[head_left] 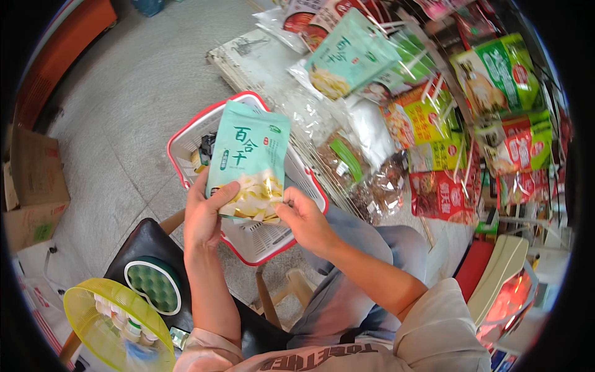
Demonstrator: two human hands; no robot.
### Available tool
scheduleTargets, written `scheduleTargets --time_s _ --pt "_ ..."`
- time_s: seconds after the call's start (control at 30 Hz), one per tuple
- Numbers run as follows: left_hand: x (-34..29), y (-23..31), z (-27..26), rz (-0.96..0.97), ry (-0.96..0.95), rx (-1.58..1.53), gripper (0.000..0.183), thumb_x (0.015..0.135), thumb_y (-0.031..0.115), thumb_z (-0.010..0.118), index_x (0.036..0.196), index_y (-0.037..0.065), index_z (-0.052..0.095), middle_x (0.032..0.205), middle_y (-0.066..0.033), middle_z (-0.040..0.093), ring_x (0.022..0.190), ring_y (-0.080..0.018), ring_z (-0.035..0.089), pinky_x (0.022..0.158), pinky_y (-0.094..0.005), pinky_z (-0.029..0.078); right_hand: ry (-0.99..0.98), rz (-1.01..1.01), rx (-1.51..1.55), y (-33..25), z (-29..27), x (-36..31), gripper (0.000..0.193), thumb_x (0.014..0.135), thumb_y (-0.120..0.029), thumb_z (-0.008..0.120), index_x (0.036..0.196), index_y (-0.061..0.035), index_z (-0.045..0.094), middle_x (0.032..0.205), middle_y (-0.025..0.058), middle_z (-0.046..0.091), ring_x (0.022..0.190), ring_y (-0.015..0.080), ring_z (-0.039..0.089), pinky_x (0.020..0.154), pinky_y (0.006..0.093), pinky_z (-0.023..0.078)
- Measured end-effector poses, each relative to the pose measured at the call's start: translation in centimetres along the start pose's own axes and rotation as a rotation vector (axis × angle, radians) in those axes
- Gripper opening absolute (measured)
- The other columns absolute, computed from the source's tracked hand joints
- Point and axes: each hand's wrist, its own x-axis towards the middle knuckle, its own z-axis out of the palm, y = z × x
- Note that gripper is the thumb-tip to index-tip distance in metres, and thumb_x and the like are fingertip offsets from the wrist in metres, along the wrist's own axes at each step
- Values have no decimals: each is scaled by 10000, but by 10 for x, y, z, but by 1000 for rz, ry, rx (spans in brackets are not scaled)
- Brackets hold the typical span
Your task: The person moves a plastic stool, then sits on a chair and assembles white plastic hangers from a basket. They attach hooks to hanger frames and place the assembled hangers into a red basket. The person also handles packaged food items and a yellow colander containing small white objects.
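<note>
Between my hands is a mint-green food pouch (pixel 254 149), its front toward me, with a picture of pale dried pieces on the lower part. My left hand (pixel 207 211) grips its lower left edge, thumb across the front. At the lower right corner my right hand (pixel 304 217) pinches it, thumb on top. Under the pouch stands a white plastic basket with a red rim (pixel 181 133), partly covered by the pouch and my hands. Some dark and yellow packets (pixel 204 149) lie in the basket; the rest of its contents is hidden.
A low white shelf (pixel 248 59) at the right carries bagged goods and a similar mint-green pouch (pixel 353 53). Several colourful packets (pixel 443 192) hang from hooks farther right. Left are a black stool (pixel 152 239), a yellow mesh basket (pixel 80 304) and cardboard boxes (pixel 37 180).
</note>
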Motion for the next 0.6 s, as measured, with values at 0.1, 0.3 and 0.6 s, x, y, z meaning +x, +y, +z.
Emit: scheduleTargets --time_s 0.1,0.3,0.6 --pt "-3 2 -1 2 -19 86 599 801 10 744 1332 -87 485 1169 -198 658 1046 -268 672 917 -370 540 65 57 375 -3 -3 -5 177 976 -166 622 1078 -35 559 1070 60 636 1007 133 638 863 303 534" --pt "-6 -2 9 -28 -168 223 653 784 -8 752 1365 -87 465 1220 -192 638 1102 -264 645 965 -371 507 82 -5 776 -18 -22 28 357 942 -185 679 1243 -23 575 1207 73 648 1075 187 636 968 362 498" --pt "-1 -17 10 148 -51 243 709 858 221 767 1426 -39 429 1375 -209 541 1215 -300 582 1020 -402 481 467 -445 580 -54 -33 49 261 886 -26 707 1133 -8 626 1092 52 686 980 142 627 912 308 483"
